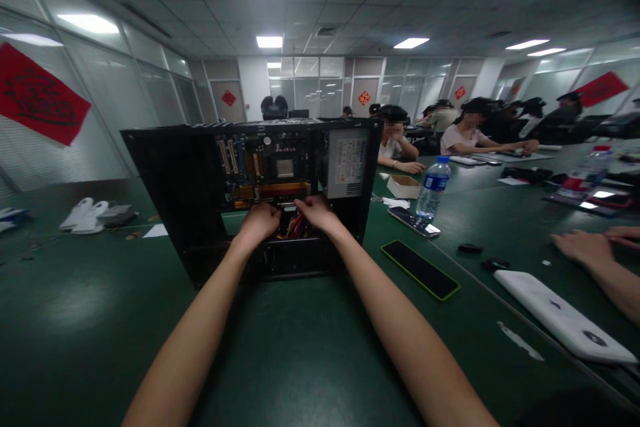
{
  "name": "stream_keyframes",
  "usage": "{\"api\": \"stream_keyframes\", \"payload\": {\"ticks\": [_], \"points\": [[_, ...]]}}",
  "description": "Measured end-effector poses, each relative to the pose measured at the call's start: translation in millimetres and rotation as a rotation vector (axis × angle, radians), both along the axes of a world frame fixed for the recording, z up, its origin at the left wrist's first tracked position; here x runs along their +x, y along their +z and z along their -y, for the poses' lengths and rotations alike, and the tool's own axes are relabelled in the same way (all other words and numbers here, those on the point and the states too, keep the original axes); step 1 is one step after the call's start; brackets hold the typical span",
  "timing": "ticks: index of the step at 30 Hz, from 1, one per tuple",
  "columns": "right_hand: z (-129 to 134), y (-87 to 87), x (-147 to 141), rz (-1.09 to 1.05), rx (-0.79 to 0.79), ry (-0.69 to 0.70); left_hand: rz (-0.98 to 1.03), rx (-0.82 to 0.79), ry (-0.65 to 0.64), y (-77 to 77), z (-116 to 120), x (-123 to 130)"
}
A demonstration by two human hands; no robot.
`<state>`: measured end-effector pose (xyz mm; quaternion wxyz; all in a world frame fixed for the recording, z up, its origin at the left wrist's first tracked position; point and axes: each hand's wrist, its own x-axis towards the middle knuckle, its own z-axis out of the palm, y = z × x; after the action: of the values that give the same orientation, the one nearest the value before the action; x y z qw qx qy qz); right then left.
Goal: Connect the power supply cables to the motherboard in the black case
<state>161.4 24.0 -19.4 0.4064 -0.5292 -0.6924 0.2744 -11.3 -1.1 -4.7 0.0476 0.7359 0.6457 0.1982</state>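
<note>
An open black computer case [173, 200] stands on its edge on the green table [295, 360], its inside facing me. Within it are a motherboard [257, 160], a silver power supply [345, 163] and a bundle of coloured wires [296, 225]. My left hand [260, 221] reaches into the case just below the board, fingers curled together. Opposite it, my right hand [316, 211] is closed with thumb and finger pinched, above the wires. A thin pale edge shows between the two hands; what exactly the fingertips hold is too small to tell.
Right of the case are a water bottle [434, 188], a small open box [404, 186], a phone [414, 221], a green-edged phone [420, 269] and a white phone [563, 313]. Another person's hand [583, 247] rests at far right. White objects [85, 215] lie left. Several people sit beyond.
</note>
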Motion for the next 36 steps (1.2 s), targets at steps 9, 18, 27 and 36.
{"api": "stream_keyframes", "payload": {"ticks": [9,18,27,36], "points": [[-2,-2.0,0,-0.03,0.008,-0.003,-0.017,0.018,0.062,0.5,-4,1],[3,5.7,-3,-0.209,-0.133,0.037,-0.005,-0.013,0.069,2.6,-3,2],[13,19.9,-12,-0.59,-0.534,0.159,-0.031,-0.021,0.046,1.2,-7,3],[-1,16.2,-42,-0.671,-0.763,0.034,-0.015,-0.033,0.049,-4.2,-15,-2]]}}
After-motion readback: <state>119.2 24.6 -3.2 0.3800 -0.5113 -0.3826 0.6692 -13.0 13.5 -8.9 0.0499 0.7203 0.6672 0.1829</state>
